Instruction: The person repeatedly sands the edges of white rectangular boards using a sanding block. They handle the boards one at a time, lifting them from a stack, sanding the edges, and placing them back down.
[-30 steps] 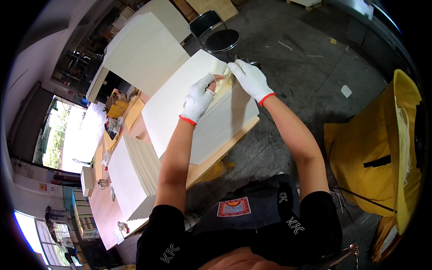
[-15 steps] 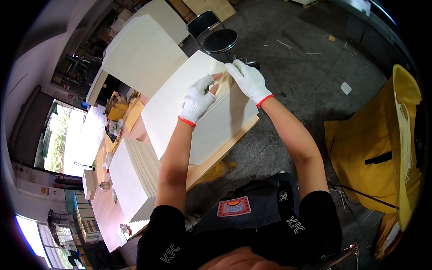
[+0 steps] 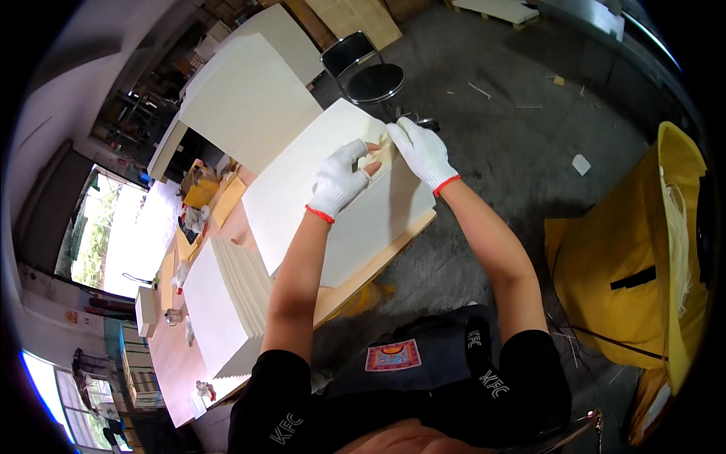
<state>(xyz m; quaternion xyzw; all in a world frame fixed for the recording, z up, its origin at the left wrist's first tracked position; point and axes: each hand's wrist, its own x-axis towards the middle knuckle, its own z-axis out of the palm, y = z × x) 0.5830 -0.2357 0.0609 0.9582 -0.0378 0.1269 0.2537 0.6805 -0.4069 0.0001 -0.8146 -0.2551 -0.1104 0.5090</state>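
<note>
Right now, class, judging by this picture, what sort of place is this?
Probably a workshop or small factory: a layered stack of pale sheets on a worktable, a large yellow sack, and scraps on the dark floor.

Left hand (image 3: 340, 180) and right hand (image 3: 423, 155): undersides hidden. Yellow bag (image 3: 605, 253): cut off at right. Clutter (image 3: 195, 219) on tabletop (image 3: 170, 367): indistinct.

Arms (image 3: 295, 276) outstretched, left fingers (image 3: 355, 150) bent.

Left hand (image 3: 342, 181): white glove (image 3: 333, 194), red cuff (image 3: 319, 215) at seven o'clock, bare fingertips (image 3: 373, 166)
Right hand (image 3: 420, 153): white glove, red cuff
Sleeves (image 3: 281, 386): black, white lettering
Garment (image 3: 446, 344): dark grey, red-bordered patch (image 3: 392, 355)
</note>
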